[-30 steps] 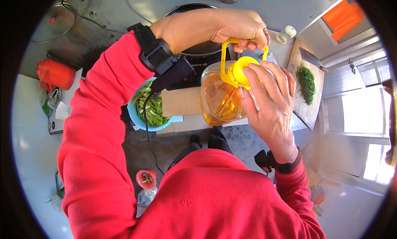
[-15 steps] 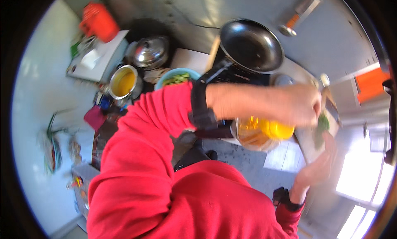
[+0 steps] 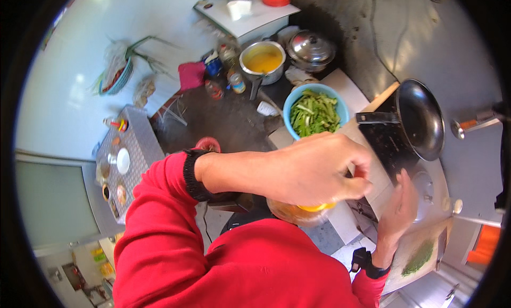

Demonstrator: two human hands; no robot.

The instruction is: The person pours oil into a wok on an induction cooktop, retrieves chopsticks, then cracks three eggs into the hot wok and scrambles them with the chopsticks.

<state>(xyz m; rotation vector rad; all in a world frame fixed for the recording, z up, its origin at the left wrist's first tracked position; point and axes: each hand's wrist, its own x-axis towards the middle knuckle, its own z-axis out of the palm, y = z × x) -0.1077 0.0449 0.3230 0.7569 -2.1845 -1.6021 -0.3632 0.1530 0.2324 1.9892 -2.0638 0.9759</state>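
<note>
My left hand (image 3: 322, 169) is closed in a fist in front of my body. Just under it hangs a clear plastic jug (image 3: 290, 213) with a yellow part on it and amber contents, mostly hidden by the hand and forearm. The jug's grip point is out of sight, but it moves along with this hand. My right hand (image 3: 400, 209) is open with its fingers stretched out, holding nothing, by the counter's edge. A black frying pan (image 3: 420, 119) rests on the black cooktop (image 3: 380, 143) beyond the hands. Cut green vegetables (image 3: 314, 113) fill a light blue bowl (image 3: 289, 103) farther left.
A pot of yellow liquid (image 3: 263, 60) and a lidded steel pot (image 3: 310, 50) stand at the back. Chopped greens (image 3: 419, 257) lie on a board (image 3: 399, 276) at right. At left is a patterned table (image 3: 141, 137). Several bottles stand near a pink cloth (image 3: 191, 75).
My view has swung left, so the pan and bowl appear farther right. My left hand and the jug have moved left, away from the cutting board. My right hand stays open.
</note>
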